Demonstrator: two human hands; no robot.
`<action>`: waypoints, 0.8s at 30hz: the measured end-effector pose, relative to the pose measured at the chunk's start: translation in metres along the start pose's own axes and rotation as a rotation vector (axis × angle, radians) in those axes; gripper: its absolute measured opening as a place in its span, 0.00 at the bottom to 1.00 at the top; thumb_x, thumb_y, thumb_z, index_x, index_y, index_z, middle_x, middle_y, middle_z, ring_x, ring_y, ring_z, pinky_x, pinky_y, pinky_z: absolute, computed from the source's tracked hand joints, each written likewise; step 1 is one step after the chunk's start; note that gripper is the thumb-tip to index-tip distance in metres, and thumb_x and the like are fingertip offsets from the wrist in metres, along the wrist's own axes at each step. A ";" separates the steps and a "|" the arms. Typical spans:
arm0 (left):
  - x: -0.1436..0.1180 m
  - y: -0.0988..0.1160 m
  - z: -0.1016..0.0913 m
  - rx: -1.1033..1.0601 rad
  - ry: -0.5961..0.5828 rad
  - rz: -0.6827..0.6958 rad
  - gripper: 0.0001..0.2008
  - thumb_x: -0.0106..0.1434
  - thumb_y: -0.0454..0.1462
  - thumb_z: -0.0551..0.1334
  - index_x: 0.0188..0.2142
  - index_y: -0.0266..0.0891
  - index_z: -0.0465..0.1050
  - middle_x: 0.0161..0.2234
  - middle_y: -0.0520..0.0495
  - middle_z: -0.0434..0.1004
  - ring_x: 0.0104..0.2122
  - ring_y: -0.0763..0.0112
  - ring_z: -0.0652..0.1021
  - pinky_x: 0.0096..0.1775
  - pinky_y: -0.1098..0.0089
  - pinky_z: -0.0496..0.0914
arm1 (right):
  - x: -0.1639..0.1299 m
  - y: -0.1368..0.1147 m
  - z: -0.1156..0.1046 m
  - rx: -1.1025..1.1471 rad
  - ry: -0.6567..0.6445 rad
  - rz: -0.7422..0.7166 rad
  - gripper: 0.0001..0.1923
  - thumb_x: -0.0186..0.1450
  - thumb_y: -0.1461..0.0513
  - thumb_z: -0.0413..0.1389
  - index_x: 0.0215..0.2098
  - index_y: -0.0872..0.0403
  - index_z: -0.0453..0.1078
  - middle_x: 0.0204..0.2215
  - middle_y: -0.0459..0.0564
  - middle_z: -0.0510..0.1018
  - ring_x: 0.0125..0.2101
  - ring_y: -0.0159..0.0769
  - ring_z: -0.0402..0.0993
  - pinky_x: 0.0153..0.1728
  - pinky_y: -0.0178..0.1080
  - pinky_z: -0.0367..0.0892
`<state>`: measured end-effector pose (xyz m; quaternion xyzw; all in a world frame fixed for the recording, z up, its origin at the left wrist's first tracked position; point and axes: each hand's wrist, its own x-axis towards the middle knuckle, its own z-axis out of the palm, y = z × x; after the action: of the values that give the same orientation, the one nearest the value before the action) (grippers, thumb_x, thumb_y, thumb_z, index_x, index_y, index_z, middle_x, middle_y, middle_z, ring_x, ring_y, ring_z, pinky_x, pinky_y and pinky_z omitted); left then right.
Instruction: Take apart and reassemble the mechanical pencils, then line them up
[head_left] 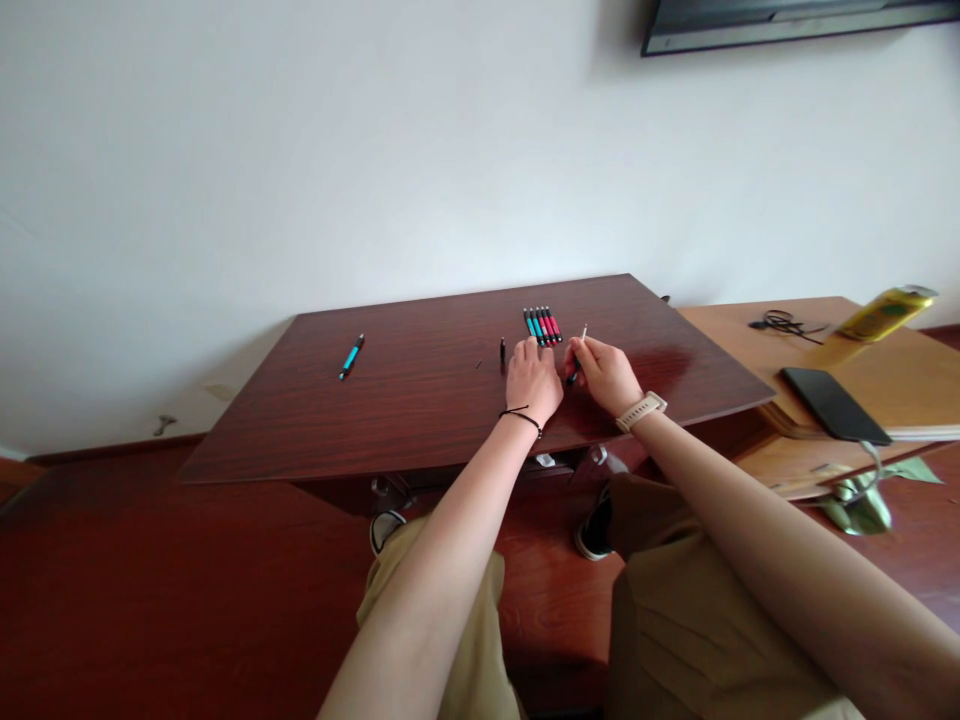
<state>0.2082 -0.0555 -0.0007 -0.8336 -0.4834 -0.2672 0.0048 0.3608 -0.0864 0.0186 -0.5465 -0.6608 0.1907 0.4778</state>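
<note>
Your right hand (604,372) pinches a pen part (578,355); left hand (533,382) curled, grip unclear. Six pens (541,325) lined at 12 o'clock; blue pen (350,357) at 9 o'clock untouched.

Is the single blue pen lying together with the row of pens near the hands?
No, the blue pen lies alone on the left part of the table, far from the row of pens.
</note>
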 end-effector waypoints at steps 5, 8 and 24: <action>0.002 -0.002 0.007 -0.011 -0.033 -0.051 0.16 0.73 0.34 0.59 0.57 0.32 0.75 0.71 0.28 0.62 0.69 0.46 0.64 0.69 0.51 0.62 | -0.001 -0.002 0.000 0.023 -0.007 0.007 0.34 0.76 0.34 0.45 0.33 0.50 0.71 0.25 0.48 0.78 0.21 0.34 0.69 0.29 0.38 0.66; 0.003 -0.002 0.006 -0.007 -0.067 -0.071 0.15 0.74 0.35 0.59 0.57 0.32 0.76 0.70 0.29 0.65 0.68 0.48 0.66 0.69 0.52 0.62 | 0.000 0.000 0.000 0.033 0.000 0.009 0.34 0.75 0.33 0.45 0.33 0.51 0.72 0.25 0.48 0.78 0.21 0.33 0.69 0.28 0.38 0.65; 0.006 -0.010 0.001 0.034 -0.101 -0.062 0.15 0.76 0.29 0.54 0.48 0.36 0.80 0.55 0.37 0.76 0.55 0.59 0.74 0.56 0.64 0.73 | 0.013 -0.005 0.001 0.437 0.174 0.079 0.32 0.75 0.36 0.52 0.43 0.54 0.82 0.28 0.49 0.79 0.21 0.30 0.62 0.22 0.37 0.60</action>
<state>0.2026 -0.0448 -0.0014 -0.8304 -0.5131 -0.2167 -0.0138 0.3579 -0.0757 0.0277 -0.4699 -0.5383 0.2997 0.6322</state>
